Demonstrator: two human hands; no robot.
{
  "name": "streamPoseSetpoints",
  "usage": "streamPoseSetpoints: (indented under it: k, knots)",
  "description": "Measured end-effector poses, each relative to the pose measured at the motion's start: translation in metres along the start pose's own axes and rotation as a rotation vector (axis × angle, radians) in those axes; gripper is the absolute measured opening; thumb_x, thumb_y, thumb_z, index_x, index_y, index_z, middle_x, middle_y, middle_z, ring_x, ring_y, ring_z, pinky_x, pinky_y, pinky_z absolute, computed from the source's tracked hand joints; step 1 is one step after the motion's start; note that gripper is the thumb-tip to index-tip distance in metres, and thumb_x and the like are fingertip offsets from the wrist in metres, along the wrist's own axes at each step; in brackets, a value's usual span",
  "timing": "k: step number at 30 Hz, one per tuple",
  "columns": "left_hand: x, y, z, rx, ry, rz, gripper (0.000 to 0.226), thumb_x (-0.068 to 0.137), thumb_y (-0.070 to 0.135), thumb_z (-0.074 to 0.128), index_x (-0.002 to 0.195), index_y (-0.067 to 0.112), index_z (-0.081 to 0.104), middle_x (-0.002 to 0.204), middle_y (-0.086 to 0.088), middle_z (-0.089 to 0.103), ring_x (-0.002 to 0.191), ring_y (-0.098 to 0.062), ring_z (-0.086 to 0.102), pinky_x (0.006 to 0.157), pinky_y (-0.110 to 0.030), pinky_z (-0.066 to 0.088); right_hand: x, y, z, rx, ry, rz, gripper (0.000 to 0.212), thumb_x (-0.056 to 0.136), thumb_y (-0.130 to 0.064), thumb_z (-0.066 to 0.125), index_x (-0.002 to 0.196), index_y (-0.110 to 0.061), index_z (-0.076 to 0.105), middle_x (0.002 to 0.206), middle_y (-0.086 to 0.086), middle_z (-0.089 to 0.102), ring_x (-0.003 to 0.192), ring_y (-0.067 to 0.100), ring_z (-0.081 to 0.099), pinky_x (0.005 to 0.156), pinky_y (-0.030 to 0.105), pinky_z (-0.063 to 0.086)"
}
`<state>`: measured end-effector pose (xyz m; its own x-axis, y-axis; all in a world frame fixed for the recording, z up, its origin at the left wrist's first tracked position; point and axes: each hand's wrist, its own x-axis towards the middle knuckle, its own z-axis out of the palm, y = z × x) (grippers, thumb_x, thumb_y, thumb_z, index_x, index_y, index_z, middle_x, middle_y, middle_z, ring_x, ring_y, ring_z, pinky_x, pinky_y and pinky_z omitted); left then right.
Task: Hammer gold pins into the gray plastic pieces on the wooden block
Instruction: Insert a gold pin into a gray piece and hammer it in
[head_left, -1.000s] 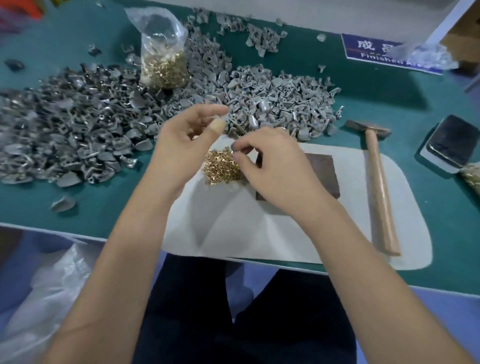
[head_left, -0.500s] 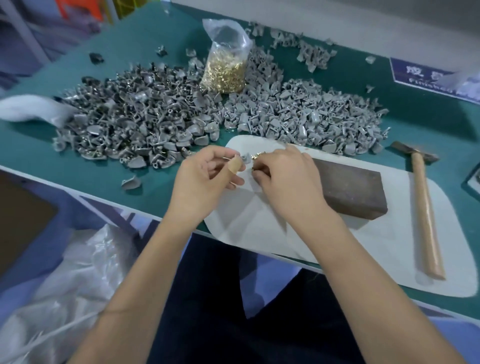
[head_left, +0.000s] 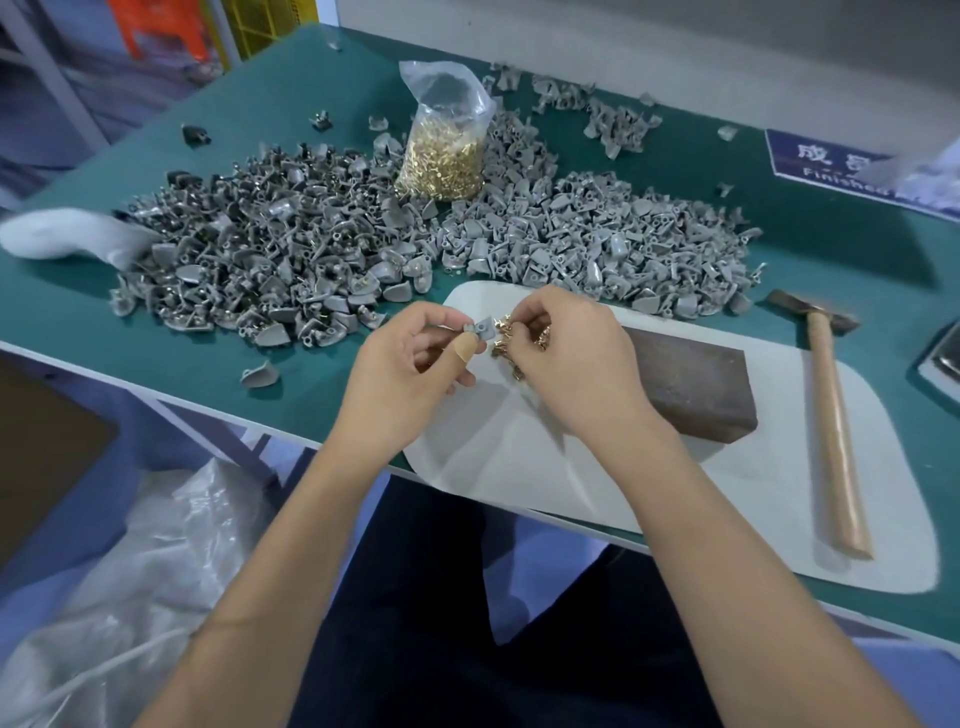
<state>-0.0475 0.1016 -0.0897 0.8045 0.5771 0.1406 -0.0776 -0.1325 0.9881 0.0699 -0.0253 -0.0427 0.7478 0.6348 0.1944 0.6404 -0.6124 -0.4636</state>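
My left hand (head_left: 410, 364) pinches a small gray plastic piece (head_left: 484, 328) between thumb and fingers over the white mat (head_left: 753, 519). My right hand (head_left: 576, 364) is right beside it, fingertips pinching a gold pin (head_left: 503, 326) close to the piece. A small heap of loose gold pins (head_left: 511, 348) lies on the mat under my right hand, partly hidden. The dark wooden block (head_left: 696, 384) lies on the mat just right of my right hand, its top bare. A hammer (head_left: 831, 415) with a wooden handle lies at the mat's right side.
A large pile of gray plastic pieces (head_left: 363, 249) spreads across the green table (head_left: 67, 306) behind the mat. A clear bag of gold pins (head_left: 447, 150) stands in the pile. A blue sign (head_left: 831, 161) lies at the back right. A plastic sack (head_left: 114, 597) hangs below the table's left edge.
The view has tilted and shifted left, showing the block's side. Both hands stay together over the mat with the gray piece and a pin held between them.
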Motion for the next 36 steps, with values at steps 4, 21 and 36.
streamPoseSetpoints:
  k: [4, 21, 36]
  knots:
    - [0.0, 0.0, 0.001, 0.035, 0.068, -0.013, 0.007, 0.094, 0.025, 0.069, 0.099, 0.027, 0.064, 0.093, 0.001, 0.076, 0.068, -0.017, 0.071, 0.065, -0.023, 0.052, -0.004, 0.001, 0.002, -0.236, -0.098, -0.118, 0.022, 0.094, -0.032, 0.06, 0.11, -0.024, 0.073, 0.107, 0.002, 0.065, 0.11, 0.026, 0.051, 0.083, 0.036, 0.044]
    - [0.0, -0.001, 0.002, 0.081, 0.102, -0.005, 0.01, 0.095, 0.019, 0.068, 0.095, 0.027, 0.064, 0.087, 0.004, 0.075, 0.07, -0.011, 0.068, 0.062, -0.017, 0.051, -0.005, -0.007, 0.012, -0.201, -0.122, -0.147, 0.019, 0.099, -0.036, 0.058, 0.107, -0.03, 0.075, 0.103, -0.001, 0.066, 0.107, 0.024, 0.051, 0.071, 0.034, 0.036]
    - [-0.004, 0.008, 0.003, 0.151, 0.08, 0.173, 0.003, 0.097, 0.035, 0.066, 0.099, 0.034, 0.066, 0.095, 0.014, 0.072, 0.08, -0.015, 0.067, 0.071, -0.041, 0.058, -0.039, 0.011, -0.019, 0.564, 0.172, -0.026, 0.015, 0.087, -0.019, 0.081, 0.088, -0.034, 0.077, 0.079, -0.012, 0.075, 0.074, 0.008, 0.07, 0.071, 0.025, 0.055]
